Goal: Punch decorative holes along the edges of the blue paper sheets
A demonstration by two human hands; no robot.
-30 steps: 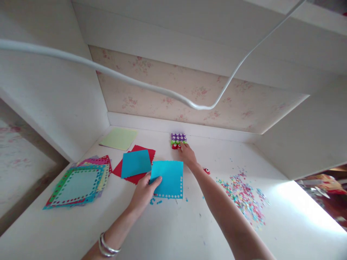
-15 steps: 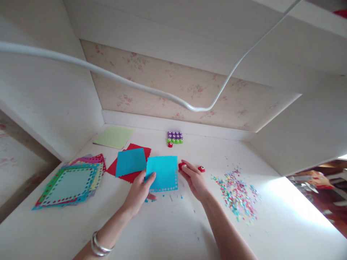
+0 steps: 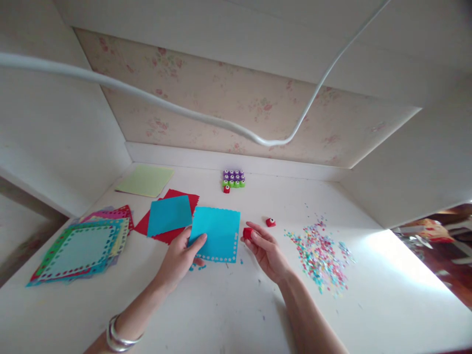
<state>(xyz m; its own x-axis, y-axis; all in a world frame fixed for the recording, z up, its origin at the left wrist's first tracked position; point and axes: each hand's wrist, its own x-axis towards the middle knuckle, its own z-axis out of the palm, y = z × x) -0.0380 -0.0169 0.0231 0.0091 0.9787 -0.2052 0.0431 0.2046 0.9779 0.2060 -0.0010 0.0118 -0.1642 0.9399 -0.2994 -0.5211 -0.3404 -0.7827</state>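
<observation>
Stack: fanned multicoloured paper squares with punched borders (image 3: 84, 246), left of the bright-blue square paper sheet with punched right and lower edges (image 3: 217, 231); lower layers mostly hidden.
Green: pale-green paper (image 3: 145, 180), behind-left of that sheet.
Layers: plain blue paper rectangle (image 3: 169, 214) partly covering red scalloped paper (image 3: 157, 223), just left of it.
Left hand (image 3: 180, 255): fingers grip the sheet's left side, partly hidden beneath.
Cluster: purple, green and red plastic punches (image 3: 233, 178), behind it.
Right hand (image 3: 267, 250): fingers grip a small red plastic punch (image 3: 248, 233), just right of it.
Right: another red punch (image 3: 271, 222), then multicoloured paper confetti (image 3: 324, 258).
</observation>
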